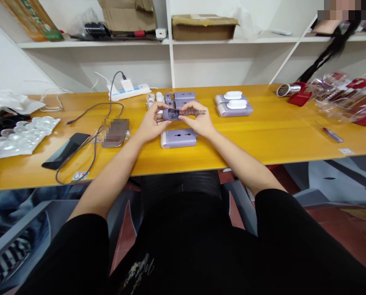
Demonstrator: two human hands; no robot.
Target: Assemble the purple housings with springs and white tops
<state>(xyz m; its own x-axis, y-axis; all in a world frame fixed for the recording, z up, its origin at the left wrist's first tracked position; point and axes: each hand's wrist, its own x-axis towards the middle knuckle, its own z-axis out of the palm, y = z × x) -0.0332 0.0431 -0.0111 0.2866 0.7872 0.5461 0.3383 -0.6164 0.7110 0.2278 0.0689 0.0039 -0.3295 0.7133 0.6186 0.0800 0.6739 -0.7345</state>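
My left hand is closed around a small purple plastic piece with a dark, hollow-looking inside. In my right hand is a thin, see-through brownish strip with a ridged or coiled look, pinched between thumb and fingers. The strip's left end meets the purple piece; whether it sits inside cannot be made out. Just below my hands, a purple housing with a pale end lies on the table. Behind them are more purple housings and small white parts, partly hidden by my fingers.
Purple housings topped with white ovals sit right of centre. Leftward lie a phone, a cable, a power strip and bubble-like clear packaging. Red and clear parts crowd the right end, near a screwdriver-like tool.
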